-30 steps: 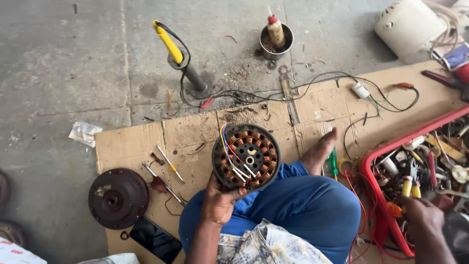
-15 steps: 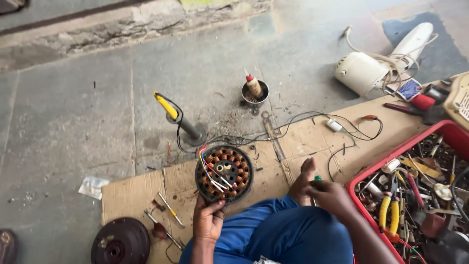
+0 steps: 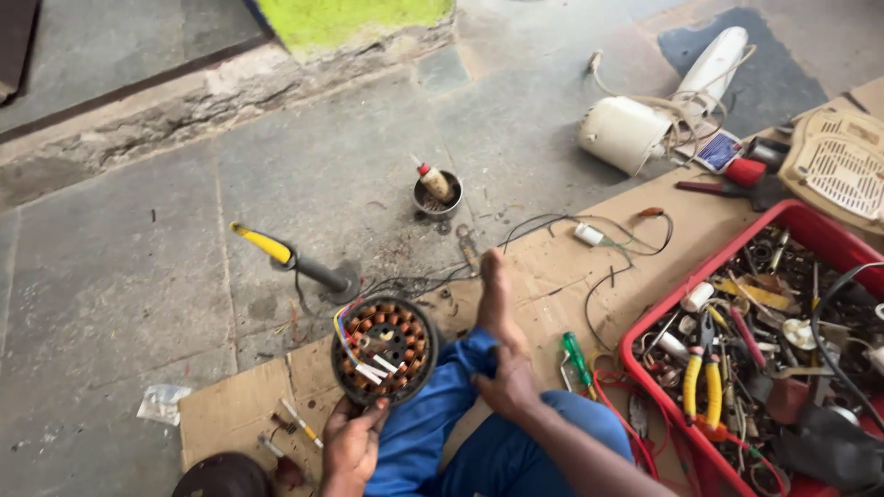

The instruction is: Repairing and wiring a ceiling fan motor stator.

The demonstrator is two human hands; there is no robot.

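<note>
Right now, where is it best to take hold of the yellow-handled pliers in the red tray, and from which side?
Probably take the pliers by the two yellow handles, from above. They lie on top of the clutter in the red tray, handles side by side toward the person, with the metal nose pointing away, among other tools.

One view only, head-worn, looking steeply down and forward over the lap. Near: left hand (image 3: 350,448), right hand (image 3: 505,387), stator (image 3: 384,350). Farther: cardboard (image 3: 552,267), red tray (image 3: 810,230) at right, stone floor (image 3: 138,258) beyond.
</note>
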